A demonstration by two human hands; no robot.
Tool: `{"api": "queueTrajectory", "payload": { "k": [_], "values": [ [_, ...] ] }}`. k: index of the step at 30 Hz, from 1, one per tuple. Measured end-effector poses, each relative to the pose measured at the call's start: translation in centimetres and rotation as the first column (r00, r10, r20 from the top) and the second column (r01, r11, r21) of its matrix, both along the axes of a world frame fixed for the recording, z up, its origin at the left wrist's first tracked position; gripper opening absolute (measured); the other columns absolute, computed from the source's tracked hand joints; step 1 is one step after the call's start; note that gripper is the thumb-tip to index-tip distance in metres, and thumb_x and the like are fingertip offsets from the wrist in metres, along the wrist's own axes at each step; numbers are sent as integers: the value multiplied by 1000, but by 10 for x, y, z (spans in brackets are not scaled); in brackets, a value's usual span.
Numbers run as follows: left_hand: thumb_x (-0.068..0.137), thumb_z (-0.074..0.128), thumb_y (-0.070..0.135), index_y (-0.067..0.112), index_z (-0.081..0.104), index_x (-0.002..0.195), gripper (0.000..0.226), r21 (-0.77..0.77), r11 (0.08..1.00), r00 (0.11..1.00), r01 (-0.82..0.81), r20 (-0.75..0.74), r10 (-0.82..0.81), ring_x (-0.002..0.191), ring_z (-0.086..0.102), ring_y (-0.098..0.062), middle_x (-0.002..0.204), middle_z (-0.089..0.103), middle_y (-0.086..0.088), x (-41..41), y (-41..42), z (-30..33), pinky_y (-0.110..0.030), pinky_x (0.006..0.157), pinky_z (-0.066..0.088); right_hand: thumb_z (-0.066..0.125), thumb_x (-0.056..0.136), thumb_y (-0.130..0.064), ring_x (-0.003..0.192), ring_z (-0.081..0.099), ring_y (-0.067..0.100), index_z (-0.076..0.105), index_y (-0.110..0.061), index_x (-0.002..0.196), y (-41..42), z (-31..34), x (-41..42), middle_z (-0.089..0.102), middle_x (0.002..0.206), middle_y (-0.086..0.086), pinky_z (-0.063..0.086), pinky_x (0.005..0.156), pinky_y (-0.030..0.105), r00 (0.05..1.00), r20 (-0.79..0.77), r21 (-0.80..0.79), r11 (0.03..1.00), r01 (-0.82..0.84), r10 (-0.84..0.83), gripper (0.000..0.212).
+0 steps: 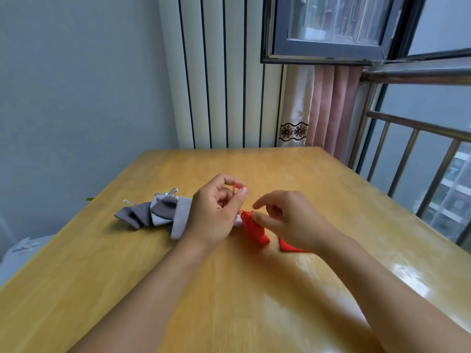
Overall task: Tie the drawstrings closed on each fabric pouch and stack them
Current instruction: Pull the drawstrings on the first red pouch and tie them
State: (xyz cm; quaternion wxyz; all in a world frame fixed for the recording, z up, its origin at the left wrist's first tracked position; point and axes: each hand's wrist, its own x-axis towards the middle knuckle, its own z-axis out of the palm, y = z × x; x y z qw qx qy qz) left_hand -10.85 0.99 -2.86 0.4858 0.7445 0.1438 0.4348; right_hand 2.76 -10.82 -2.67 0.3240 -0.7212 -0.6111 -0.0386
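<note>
Red string (pixel 235 187) is pinched between the thumb and first finger of the left hand (pixel 216 212), held up in a little loop above the worktop (pixel 254 289). The fingers (pixel 241 193) of that hand are closed on the string. The right hand (pixel 288 220) has its fingers half curled, and its fingertips press on the bunched neck of the red pouch (pixel 253 229), holding it down. One finger points toward the loop. I cannot tell if the right hand also has a bit of string.

The red pouch lies on the worktop between the two hands, near the middle. A second red piece (pixel 289 247) peeks out from under the right wrist.

To do this step well, I think the right hand should keep the neck squeezed shut while the left pulls the loop snug, slowly, so the knot sits tight against the cloth.

Just beside the left hand lies a bunch of grey pouches (pixel 155 212), overlapping, with silver strings (pixel 169 193) tied at the top.
</note>
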Motion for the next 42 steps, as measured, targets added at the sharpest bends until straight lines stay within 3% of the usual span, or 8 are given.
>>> {"api": "queueTrajectory", "payload": {
  "k": [3,10,17,25,28,31,36,42],
  "values": [
    [86,72,14,17,64,94,11,136,990,993,-19,-113,35,50,54,-9,52,59,5,-1,-1,-3,-17,58,46,67,91,-40,60,45,7,65,-21,72,3,-4,6,52,69,-4,32,58,25,987,152,-73,995,64,-52,27],
    [84,73,29,24,74,77,9,551,833,897,49,-391,206,61,57,-9,62,63,9,-3,10,-9,-22,66,43,63,95,-30,71,51,8,68,-10,80,0,4,9,60,82,3,37,65,18,998,-56,-66,997,31,-34,26],
    [88,70,29,22,72,68,21,5,971,937,238,-264,-228,75,58,-9,101,61,8,-4,5,-4,-24,71,42,65,95,-26,51,35,4,66,-10,73,-2,4,16,45,51,-12,31,53,21,936,-338,-66,989,-132,102,28],
    [84,65,27,0,66,95,29,-568,733,915,373,93,-394,106,61,-41,113,69,-19,-1,-1,-5,-52,101,45,56,101,-21,51,39,0,62,-6,76,-1,5,12,52,52,-17,32,54,17,880,-436,-2,978,-209,188,30],
    [84,64,27,-5,63,113,43,-614,684,906,394,136,-401,107,61,-38,112,69,-18,-1,-1,-4,-44,96,50,51,102,-13,55,40,2,61,-2,83,-5,8,13,54,56,-15,32,55,18,796,-548,25,956,-292,257,24],
    [83,63,25,5,70,98,25,-613,661,892,432,181,-415,90,69,-22,98,74,-10,-2,-1,-1,-30,79,58,58,98,-17,61,37,18,67,-6,88,-7,10,15,56,64,-7,29,54,24,742,-618,69,958,-277,260,17],
    [74,73,30,13,77,79,18,-463,823,932,330,22,-361,72,66,-14,83,74,-6,-3,-1,-2,-25,69,52,70,90,-10,59,53,9,70,0,97,-10,17,13,67,73,10,39,54,17,742,-619,150,966,-210,257,12],
    [93,62,20,4,75,95,21,-207,930,931,304,-140,-336,76,65,-10,86,74,-7,-7,0,-1,-18,68,49,75,88,-13,51,47,3,70,-11,100,-13,20,5,63,61,-10,39,54,18,911,-304,131,960,-249,278,14]
  ]
}}
